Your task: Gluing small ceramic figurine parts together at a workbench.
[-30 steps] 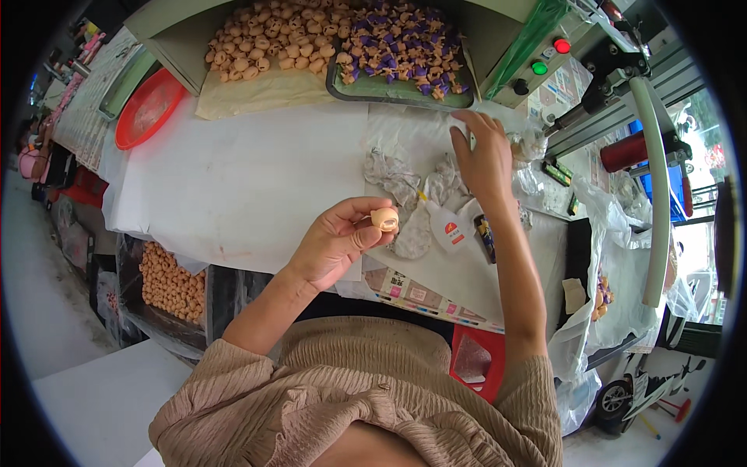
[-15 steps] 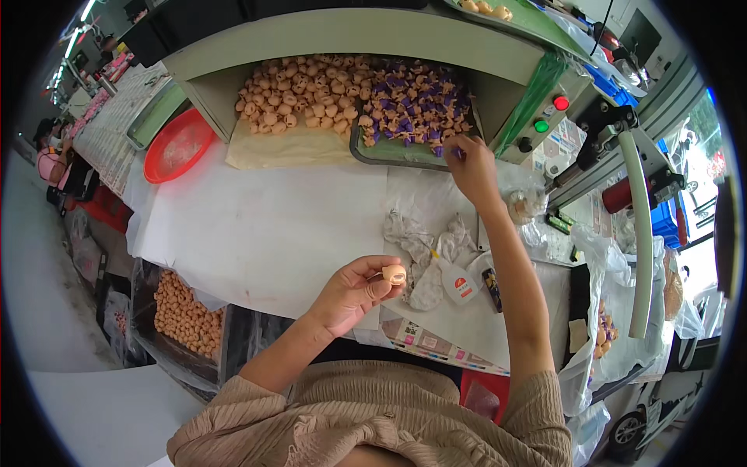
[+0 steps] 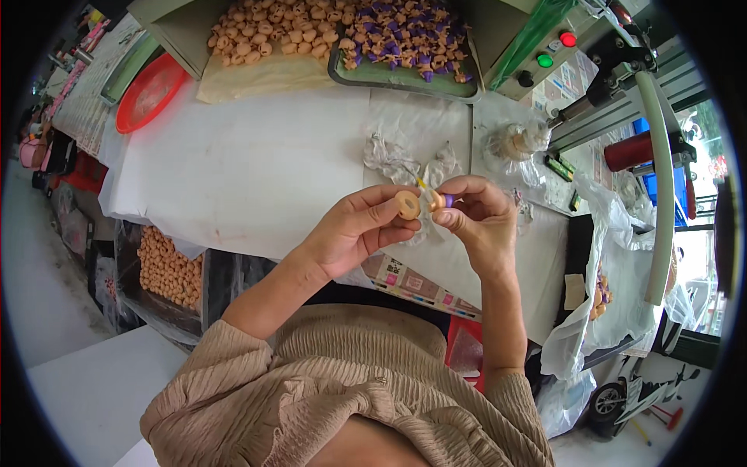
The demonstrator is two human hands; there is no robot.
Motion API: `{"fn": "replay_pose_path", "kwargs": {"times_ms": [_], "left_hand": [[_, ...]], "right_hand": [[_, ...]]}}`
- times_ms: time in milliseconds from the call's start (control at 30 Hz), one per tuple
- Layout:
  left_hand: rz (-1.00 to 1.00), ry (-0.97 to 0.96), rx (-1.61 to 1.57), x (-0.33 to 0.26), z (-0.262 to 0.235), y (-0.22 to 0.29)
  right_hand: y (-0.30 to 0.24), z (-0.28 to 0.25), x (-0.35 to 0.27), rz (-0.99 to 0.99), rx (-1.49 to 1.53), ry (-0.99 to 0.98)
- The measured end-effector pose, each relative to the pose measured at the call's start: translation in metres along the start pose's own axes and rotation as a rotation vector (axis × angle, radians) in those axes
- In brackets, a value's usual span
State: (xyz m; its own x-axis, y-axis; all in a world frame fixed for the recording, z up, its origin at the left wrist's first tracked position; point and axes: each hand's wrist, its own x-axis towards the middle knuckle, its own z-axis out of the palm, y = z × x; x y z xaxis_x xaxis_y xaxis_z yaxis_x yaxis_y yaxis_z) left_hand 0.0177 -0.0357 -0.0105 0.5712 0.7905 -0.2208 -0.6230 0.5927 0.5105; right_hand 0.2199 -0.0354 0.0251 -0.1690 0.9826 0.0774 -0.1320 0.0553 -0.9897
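My left hand [image 3: 359,228] pinches a small tan ring-shaped piece [image 3: 407,205] between thumb and fingers, held above the white table [image 3: 257,163]. My right hand [image 3: 478,218] is right beside it, fingers closed on a small purple and tan piece [image 3: 443,201] almost touching the ring. At the far edge lie a heap of tan pieces [image 3: 268,29] and a grey tray [image 3: 405,76] of purple and tan pieces.
Crumpled clear plastic bags [image 3: 405,156] lie on the table beyond my hands. A red dish [image 3: 148,93] sits far left. A machine panel with red and green buttons [image 3: 556,48] stands far right. A box of tan pieces [image 3: 167,268] is below the table's left edge.
My right hand has come back from the tray of purple pieces with a small piece and now meets my left hand, which has risen slightly with the tan ring.
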Motion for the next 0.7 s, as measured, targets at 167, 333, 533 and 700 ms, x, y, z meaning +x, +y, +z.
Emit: {"fn": "replay_pose_path", "kwargs": {"times_ms": [167,333,533,700], "left_hand": [[-0.02,-0.001,0.025,0.002,0.004,-0.009],[-0.034,-0.058,0.06,-0.003,0.006,-0.014],[-0.097,-0.054,0.098,-0.003,0.005,-0.02],[-0.201,-0.077,0.037,0.0,-0.001,-0.018]], "right_hand": [[0.009,-0.005,-0.015,-0.209,-0.073,0.008],[0.004,-0.007,-0.02,-0.443,-0.513,-0.027],[0.008,-0.01,-0.024,-0.739,-0.707,-0.013],[0.007,-0.012,-0.03,-0.84,-0.837,-0.041]]}}
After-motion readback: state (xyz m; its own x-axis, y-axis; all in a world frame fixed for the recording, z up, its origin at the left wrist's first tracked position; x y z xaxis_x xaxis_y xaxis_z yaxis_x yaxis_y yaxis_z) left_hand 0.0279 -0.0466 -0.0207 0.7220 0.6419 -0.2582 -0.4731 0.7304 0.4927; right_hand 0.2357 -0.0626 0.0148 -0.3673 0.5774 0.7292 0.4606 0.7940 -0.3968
